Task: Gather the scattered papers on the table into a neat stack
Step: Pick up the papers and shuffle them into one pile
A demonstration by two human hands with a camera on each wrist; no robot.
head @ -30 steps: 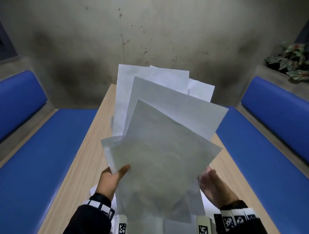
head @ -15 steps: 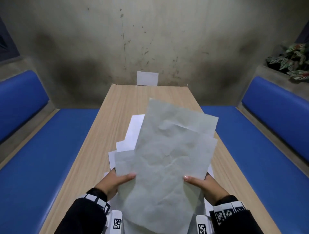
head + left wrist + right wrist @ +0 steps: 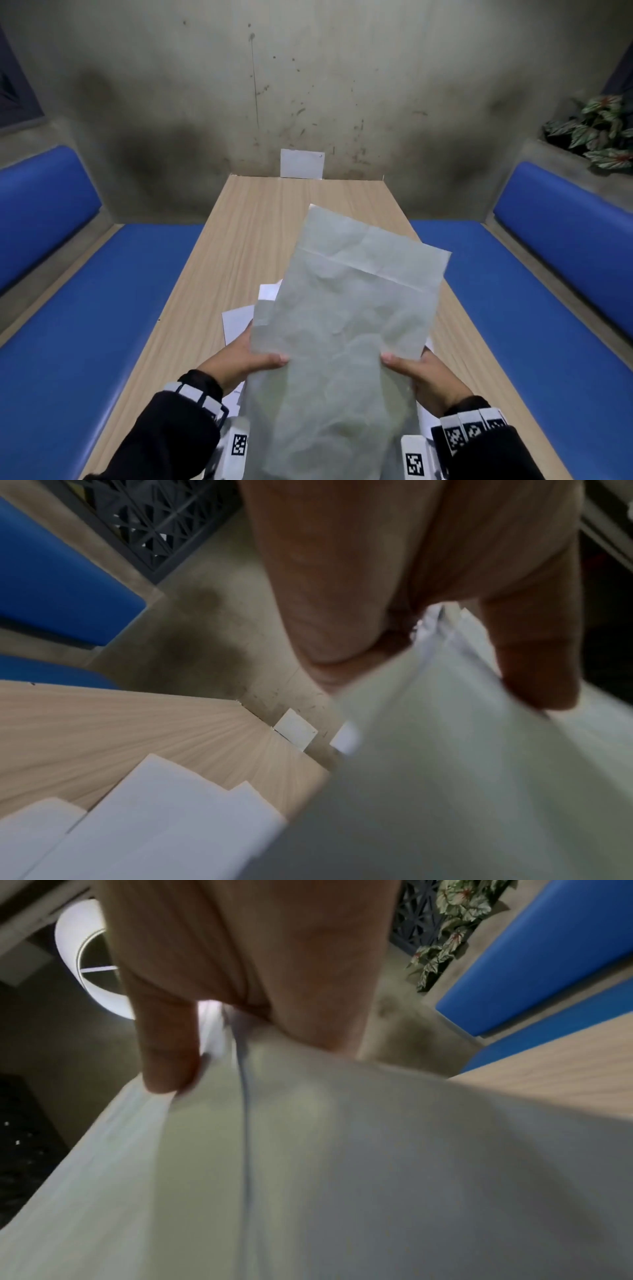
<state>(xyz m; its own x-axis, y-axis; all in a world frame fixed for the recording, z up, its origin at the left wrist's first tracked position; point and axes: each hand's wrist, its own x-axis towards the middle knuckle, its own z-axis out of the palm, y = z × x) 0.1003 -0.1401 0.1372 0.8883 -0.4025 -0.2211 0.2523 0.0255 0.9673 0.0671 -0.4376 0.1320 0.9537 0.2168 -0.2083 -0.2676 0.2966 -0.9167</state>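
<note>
Both hands hold a bundle of white papers (image 3: 346, 329) tilted over the near half of the wooden table (image 3: 246, 246). My left hand (image 3: 246, 359) grips the bundle's left edge, thumb on top. My right hand (image 3: 421, 371) grips the right edge the same way. The top sheets are wrinkled and nearly aligned. A few sheet corners (image 3: 239, 318) stick out to the left under the bundle. In the left wrist view the papers (image 3: 462, 764) are pinched between thumb and fingers, with offset sheets (image 3: 154, 818) below. The right wrist view shows the papers (image 3: 342, 1164) pinched likewise.
A small white card (image 3: 301, 163) leans against the stained wall at the table's far end. Blue benches (image 3: 85, 325) (image 3: 534, 308) run along both sides of the table. A leafy plant (image 3: 596, 126) sits on the ledge at the back right.
The fanned sheets, held up high a second ago, have been lowered and drawn together. My right hand has closed onto the bundle's right edge.
</note>
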